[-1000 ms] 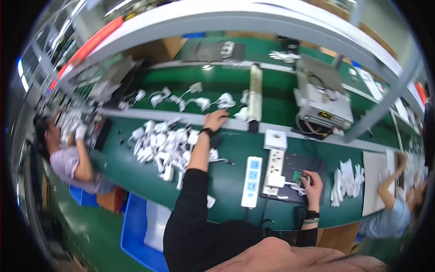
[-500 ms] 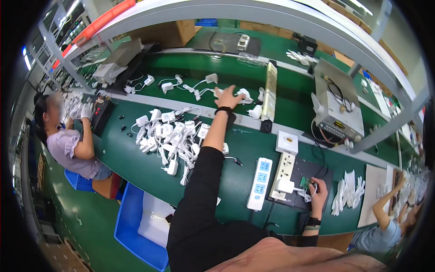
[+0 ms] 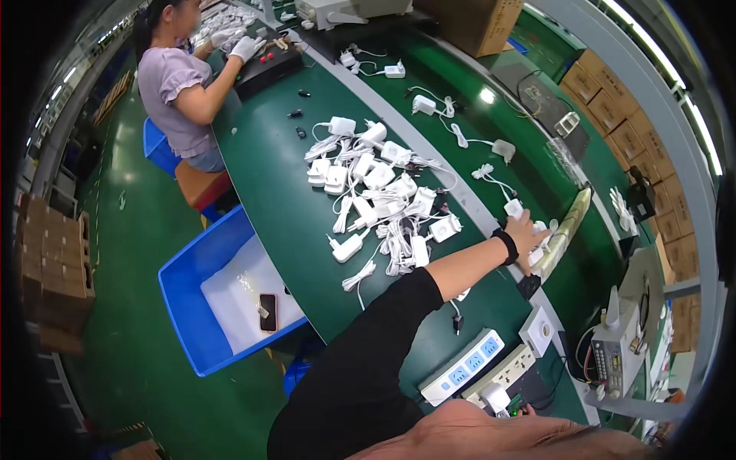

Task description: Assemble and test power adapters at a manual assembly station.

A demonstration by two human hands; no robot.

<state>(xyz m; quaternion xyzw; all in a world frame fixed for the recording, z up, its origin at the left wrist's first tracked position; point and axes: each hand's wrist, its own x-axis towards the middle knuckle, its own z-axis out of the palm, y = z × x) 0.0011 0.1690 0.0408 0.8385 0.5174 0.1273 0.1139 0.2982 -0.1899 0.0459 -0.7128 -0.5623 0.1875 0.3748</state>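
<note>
White boxy plastic adapter (image 3: 514, 208) is partly covered by left hand (image 3: 524, 236); right hand (image 3: 528, 411) is mostly hidden; grip of both cannot be told.

- white adapters (image 3: 379, 178) mid-frame are looking smooth and plasticky
- blue bin (image 3: 180, 307), lower left, is showing kinda glossy plastic
- brown boxes (image 3: 61, 268), far left, are looking like matt cardboard
</note>
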